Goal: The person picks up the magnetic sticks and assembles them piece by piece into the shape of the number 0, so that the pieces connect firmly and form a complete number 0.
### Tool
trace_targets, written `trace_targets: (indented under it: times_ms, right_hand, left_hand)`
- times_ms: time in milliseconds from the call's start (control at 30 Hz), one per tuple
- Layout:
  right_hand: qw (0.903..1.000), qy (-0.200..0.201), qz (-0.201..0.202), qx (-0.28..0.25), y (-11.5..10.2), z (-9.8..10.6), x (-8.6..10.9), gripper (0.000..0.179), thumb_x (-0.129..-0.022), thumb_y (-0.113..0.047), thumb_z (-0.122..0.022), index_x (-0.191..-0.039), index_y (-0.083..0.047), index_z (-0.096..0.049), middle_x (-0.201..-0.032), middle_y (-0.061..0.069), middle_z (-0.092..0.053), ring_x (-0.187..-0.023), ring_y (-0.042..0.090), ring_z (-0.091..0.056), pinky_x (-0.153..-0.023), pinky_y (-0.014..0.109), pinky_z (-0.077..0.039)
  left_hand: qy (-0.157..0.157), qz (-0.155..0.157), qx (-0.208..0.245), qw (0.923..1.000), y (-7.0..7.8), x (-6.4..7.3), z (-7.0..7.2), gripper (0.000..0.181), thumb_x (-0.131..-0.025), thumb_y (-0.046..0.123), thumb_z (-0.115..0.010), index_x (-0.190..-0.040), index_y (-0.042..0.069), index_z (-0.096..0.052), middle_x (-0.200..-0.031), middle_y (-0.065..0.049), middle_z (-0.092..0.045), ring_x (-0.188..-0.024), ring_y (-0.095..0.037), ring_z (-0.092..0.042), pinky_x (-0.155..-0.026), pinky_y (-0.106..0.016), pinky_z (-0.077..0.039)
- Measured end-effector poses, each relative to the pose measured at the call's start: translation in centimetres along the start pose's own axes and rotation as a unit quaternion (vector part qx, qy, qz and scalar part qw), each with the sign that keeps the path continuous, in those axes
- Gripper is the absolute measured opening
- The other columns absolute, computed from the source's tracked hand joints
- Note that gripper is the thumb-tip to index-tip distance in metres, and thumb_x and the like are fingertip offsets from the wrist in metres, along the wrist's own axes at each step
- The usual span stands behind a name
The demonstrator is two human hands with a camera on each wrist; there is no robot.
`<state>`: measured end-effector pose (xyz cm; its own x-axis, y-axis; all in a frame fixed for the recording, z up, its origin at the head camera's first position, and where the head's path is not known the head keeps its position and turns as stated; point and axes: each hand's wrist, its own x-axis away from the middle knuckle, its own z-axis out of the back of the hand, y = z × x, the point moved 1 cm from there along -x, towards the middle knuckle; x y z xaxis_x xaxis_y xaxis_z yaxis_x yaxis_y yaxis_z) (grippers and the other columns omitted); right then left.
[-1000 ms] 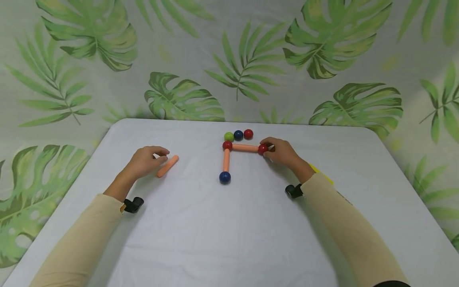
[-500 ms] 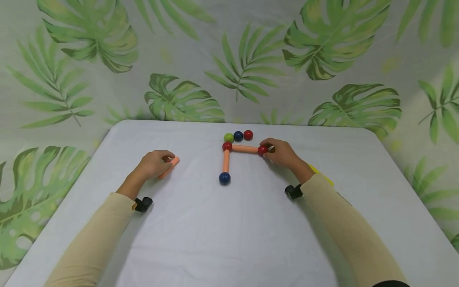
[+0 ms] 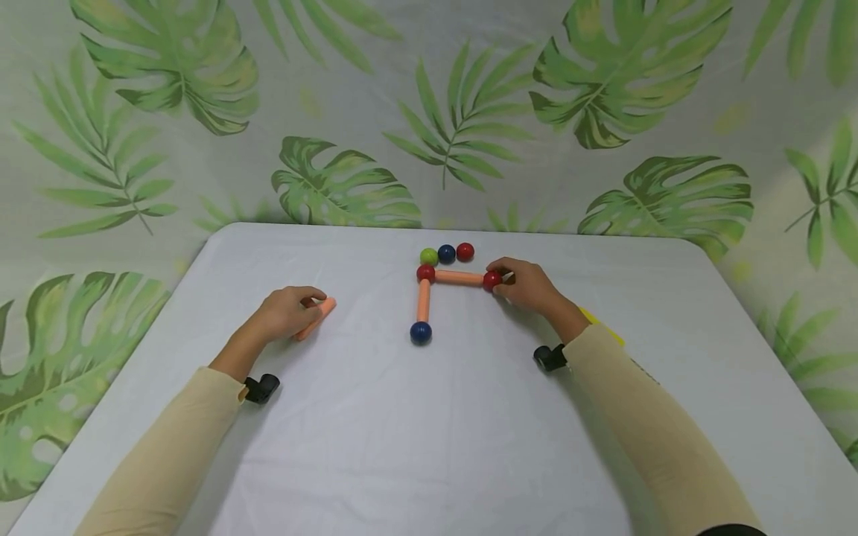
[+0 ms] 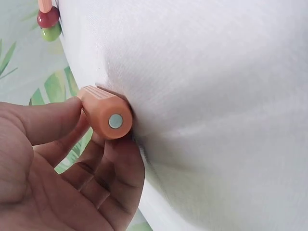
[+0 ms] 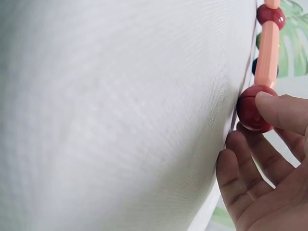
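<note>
My left hand pinches a loose orange rod between thumb and fingers, at the left of the table. The rod's near end shows a round silvery disc. At the right, my right hand holds a red ball between thumb and fingers. That ball joins a second orange rod, whose other end meets another red ball. From there a third orange rod runs toward me to a dark blue ball. The joined pieces form a corner on the cloth.
Behind the corner, a green ball, a blue ball and a red ball stand in a row. Something yellow lies partly hidden under the right forearm. A leaf-patterned cloth hangs behind the white table.
My left hand first moved right onto the loose orange rod and took hold of it, then shifted slightly toward me with it. The right hand stays on its red ball.
</note>
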<state>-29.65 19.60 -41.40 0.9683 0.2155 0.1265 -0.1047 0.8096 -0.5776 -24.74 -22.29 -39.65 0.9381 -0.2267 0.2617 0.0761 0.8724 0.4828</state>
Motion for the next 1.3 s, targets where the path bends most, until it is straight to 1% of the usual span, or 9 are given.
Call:
trace_targets:
  times_ms: [233,333,433,600,800,867,933,1100,1300]
  right_hand:
    - [1.0,0.003,-0.003,-0.003,0.0,0.0,0.1,0.039,-0.096,-0.012,-0.062,-0.135,-0.014,-0.056,-0.135,0.015,-0.058,-0.118,0.034,-0.057,-0.099,0.046,-0.051]
    - [1.0,0.002,-0.002,-0.003,0.0,-0.1,0.1,0.039,-0.096,-0.012,-0.061,-0.135,-0.014,-0.056,-0.135,0.015,-0.058,-0.119,0.034,-0.056,-0.1,0.046,-0.05]
    - [1.0,0.0,0.0,-0.004,-0.1,-0.1,0.1,0.039,-0.097,-0.012,-0.061,-0.135,-0.014,-0.055,-0.135,0.015,-0.058,-0.119,0.034,-0.056,-0.1,0.046,-0.05]
    - [1.0,0.0,0.001,-0.007,-0.2,-0.1,0.1,0.039,-0.097,-0.012,-0.061,-0.135,-0.014,-0.055,-0.135,0.015,-0.058,-0.12,0.034,-0.056,-0.102,0.047,-0.049]
    - [1.0,0.002,-0.004,-0.008,0.0,-0.1,0.2,0.039,-0.097,-0.013,-0.061,-0.135,-0.014,-0.055,-0.135,0.015,-0.058,-0.121,0.034,-0.056,-0.102,0.047,-0.049]
    - [1.0,0.001,-0.005,-0.008,0.1,-0.2,0.1,0.039,-0.097,-0.013,-0.061,-0.136,-0.014,-0.055,-0.136,0.015,-0.057,-0.121,0.034,-0.055,-0.102,0.047,-0.049]
    - [1.0,0.001,-0.004,-0.007,0.1,-0.2,0.1,0.039,-0.097,-0.013,-0.061,-0.136,-0.014,-0.055,-0.136,0.016,-0.057,-0.121,0.034,-0.055,-0.102,0.047,-0.049]
    - [1.0,0.0,-0.005,-0.006,0.1,-0.3,0.1,0.039,-0.097,-0.013,-0.061,-0.136,-0.014,-0.054,-0.136,0.016,-0.057,-0.121,0.034,-0.055,-0.102,0.047,-0.049]
    - [0.9999,0.0,-0.01,-0.008,-0.1,-0.1,0.2,0.039,-0.097,-0.013,-0.06,-0.136,-0.014,-0.054,-0.136,0.015,-0.057,-0.122,0.034,-0.054,-0.103,0.048,-0.049]
  left_hand:
    - [-0.01,0.002,0.004,0.9999,0.0,0.2,-0.1,0.049,-0.096,0.021,-0.055,-0.142,0.008,-0.051,-0.125,-0.021,-0.061,-0.086,-0.024,-0.057,-0.067,-0.028,-0.045]
    - [-0.013,0.005,0.003,0.9999,0.1,0.3,-0.3,0.051,-0.096,0.021,-0.055,-0.145,0.008,-0.049,-0.125,-0.021,-0.061,-0.08,-0.021,-0.055,-0.064,-0.027,-0.043]
    - [-0.007,0.003,0.0,1.0,0.2,0.5,-0.5,0.05,-0.097,0.019,-0.054,-0.145,0.008,-0.048,-0.127,-0.021,-0.059,-0.084,-0.023,-0.055,-0.066,-0.029,-0.043]
    - [0.007,-0.01,-0.02,0.9997,0.5,0.8,-0.8,0.049,-0.096,0.013,-0.053,-0.144,0.004,-0.048,-0.128,-0.022,-0.059,-0.1,-0.029,-0.055,-0.078,-0.034,-0.046]
    - [-0.011,-0.017,-0.061,0.9979,1.2,1.1,-1.4,0.051,-0.096,0.016,-0.056,-0.145,0.006,-0.047,-0.111,-0.018,-0.061,-0.081,-0.024,-0.057,-0.071,-0.035,-0.046]
    - [-0.006,-0.023,-0.069,0.9973,1.4,1.3,-1.6,0.048,-0.099,0.02,-0.055,-0.145,0.008,-0.048,-0.104,-0.016,-0.06,-0.074,-0.023,-0.057,-0.067,-0.033,-0.044]
    - [0.004,-0.035,-0.079,0.9963,1.5,1.6,-1.9,0.046,-0.1,0.021,-0.053,-0.144,0.009,-0.049,-0.103,-0.016,-0.06,-0.076,-0.021,-0.054,-0.067,-0.033,-0.043]
    - [0.027,-0.081,-0.047,0.9953,2.2,2.5,-2.3,0.043,-0.099,0.015,-0.053,-0.142,0.008,-0.051,-0.11,-0.02,-0.063,-0.075,-0.02,-0.055,-0.066,-0.033,-0.044]
    - [0.024,-0.112,0.056,0.9919,3.0,3.6,-2.5,0.046,-0.095,0.009,-0.057,-0.141,0.008,-0.052,-0.116,-0.019,-0.063,-0.062,-0.013,-0.055,-0.056,-0.027,-0.042]
